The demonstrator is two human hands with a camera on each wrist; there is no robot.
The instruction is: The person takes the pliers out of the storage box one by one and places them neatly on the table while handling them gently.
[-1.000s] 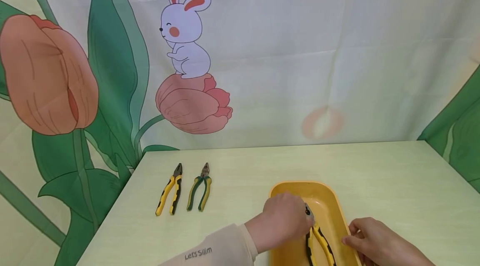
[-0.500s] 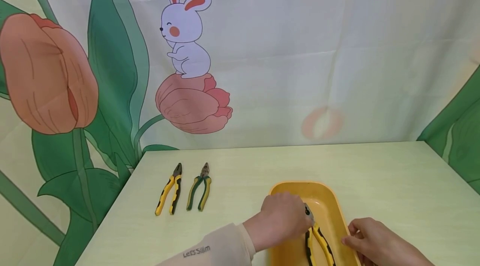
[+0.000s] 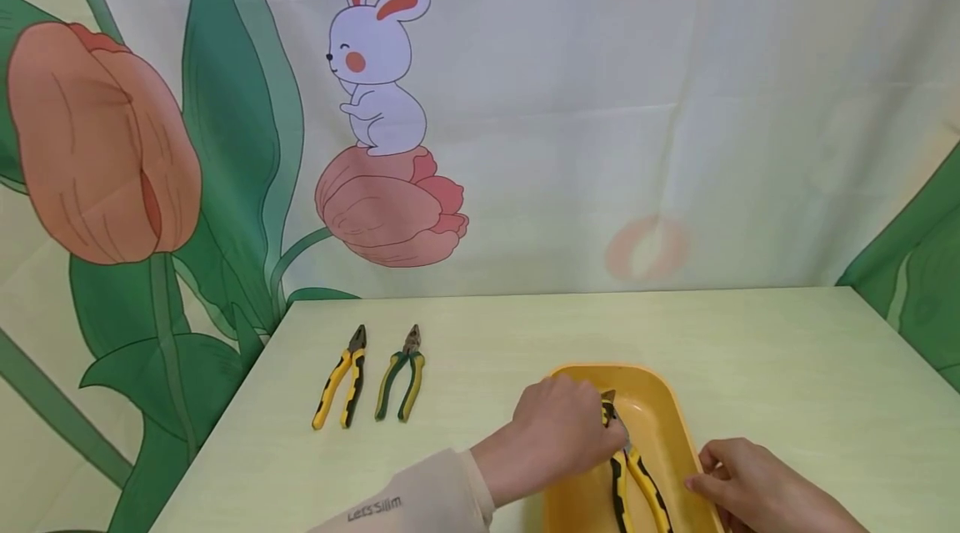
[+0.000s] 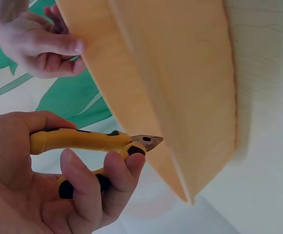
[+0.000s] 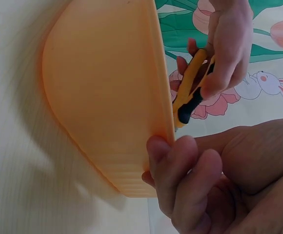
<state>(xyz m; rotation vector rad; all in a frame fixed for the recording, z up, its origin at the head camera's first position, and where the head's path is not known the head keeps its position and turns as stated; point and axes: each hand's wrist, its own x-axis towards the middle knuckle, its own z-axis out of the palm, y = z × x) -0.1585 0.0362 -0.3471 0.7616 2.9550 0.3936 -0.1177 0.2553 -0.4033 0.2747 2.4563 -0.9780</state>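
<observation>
My left hand [image 3: 562,433] is over the yellow tray [image 3: 660,408], holding small pliers [image 4: 78,140] with yellow-and-black handles. In the left wrist view their jaws point at the tray's rim; in the head view my hand covers most of them. Another pair of yellow-and-black pliers [image 3: 645,487] lies in the tray, its head partly behind my left hand. My right hand [image 3: 757,483] holds the tray's right rim, with the fingertips on the wall [image 5: 102,97] in the right wrist view.
On the table's left side lie yellow-and-black pliers [image 3: 341,379] and green-handled pliers [image 3: 401,374], side by side with their handles spread. A printed cloth [image 3: 540,124] with a rabbit and tulips hangs behind the table [image 3: 787,349].
My left hand has shifted slightly left and up, and part of the small pliers now shows beside its fingers. The right hand stays at the tray's rim.
</observation>
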